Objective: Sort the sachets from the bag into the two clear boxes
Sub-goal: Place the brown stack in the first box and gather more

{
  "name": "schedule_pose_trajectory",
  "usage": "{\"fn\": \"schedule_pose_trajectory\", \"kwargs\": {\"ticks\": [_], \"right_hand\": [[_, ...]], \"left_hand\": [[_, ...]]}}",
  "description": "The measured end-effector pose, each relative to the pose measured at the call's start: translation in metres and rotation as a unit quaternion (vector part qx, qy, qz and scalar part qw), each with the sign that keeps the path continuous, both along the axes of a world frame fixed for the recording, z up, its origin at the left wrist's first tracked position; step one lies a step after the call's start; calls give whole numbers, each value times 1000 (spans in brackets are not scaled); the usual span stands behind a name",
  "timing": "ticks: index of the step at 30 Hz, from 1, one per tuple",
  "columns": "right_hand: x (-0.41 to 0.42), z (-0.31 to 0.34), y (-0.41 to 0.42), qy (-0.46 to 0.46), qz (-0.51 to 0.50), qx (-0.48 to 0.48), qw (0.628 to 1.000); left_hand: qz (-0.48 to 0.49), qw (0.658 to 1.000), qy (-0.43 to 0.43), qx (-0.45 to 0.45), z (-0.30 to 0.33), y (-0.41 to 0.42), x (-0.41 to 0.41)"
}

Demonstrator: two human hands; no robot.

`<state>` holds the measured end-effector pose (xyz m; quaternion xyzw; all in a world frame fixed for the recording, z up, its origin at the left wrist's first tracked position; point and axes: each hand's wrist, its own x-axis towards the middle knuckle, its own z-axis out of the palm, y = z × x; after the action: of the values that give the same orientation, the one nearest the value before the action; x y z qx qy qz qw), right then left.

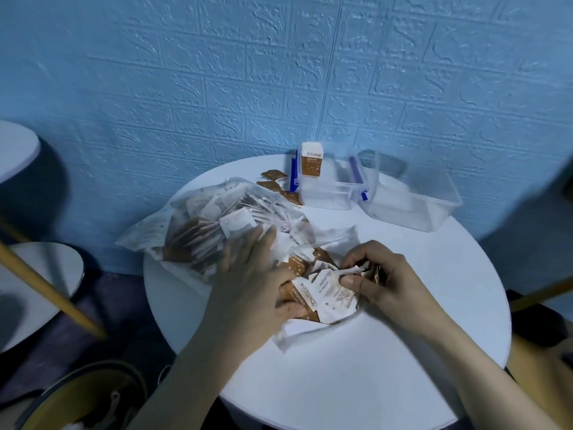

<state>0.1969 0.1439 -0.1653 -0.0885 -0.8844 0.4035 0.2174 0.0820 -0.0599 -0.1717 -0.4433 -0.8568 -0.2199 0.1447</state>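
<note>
Near the table's (356, 352) front edge, both hands dig in the crinkly clear bag (198, 225); left hand (254, 283) and right hand (378, 274) pinch half-hidden sachets (322, 293). Two clear boxes (328, 190) stand at the back edge.

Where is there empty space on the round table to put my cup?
The near part of the white table, between the two forearms, is bare. So is the right side, between the right hand and the lidless clear box. The left is crowded by the bag and loose sachets.
</note>
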Motion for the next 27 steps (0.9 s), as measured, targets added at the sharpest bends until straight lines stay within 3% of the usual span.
{"fn": "schedule_pose_trajectory", "kwargs": {"ticks": [2, 7, 10, 14, 16, 21, 24, 27], "right_hand": [[3, 0, 2, -3, -11, 76, 997], [26, 1, 1, 57, -68, 77, 993], [37, -2, -4, 73, -70, 97, 990], [36, -19, -8, 2, 3, 149, 989], [35, -23, -8, -9, 4, 176, 984], [24, -9, -19, 27, -16, 184, 982], [15, -4, -23, -39, 20, 282, 958], [12, -2, -24, -70, 25, 307, 949]], "left_hand": [[-8, 1000, 2, 12, -1, 11, 7], [12, 997, -17, 78, -6, 18, 9], [21, 982, -38, 184, -3, 19, 12], [4, 909, -207, 360, 13, 14, 30], [-5, 873, -272, 405, 13, 11, 34], [37, 859, -371, 351, -6, 6, 27], [25, 832, -436, 341, -11, 3, 25], [4, 812, -469, 349, -9, 0, 27]]}}
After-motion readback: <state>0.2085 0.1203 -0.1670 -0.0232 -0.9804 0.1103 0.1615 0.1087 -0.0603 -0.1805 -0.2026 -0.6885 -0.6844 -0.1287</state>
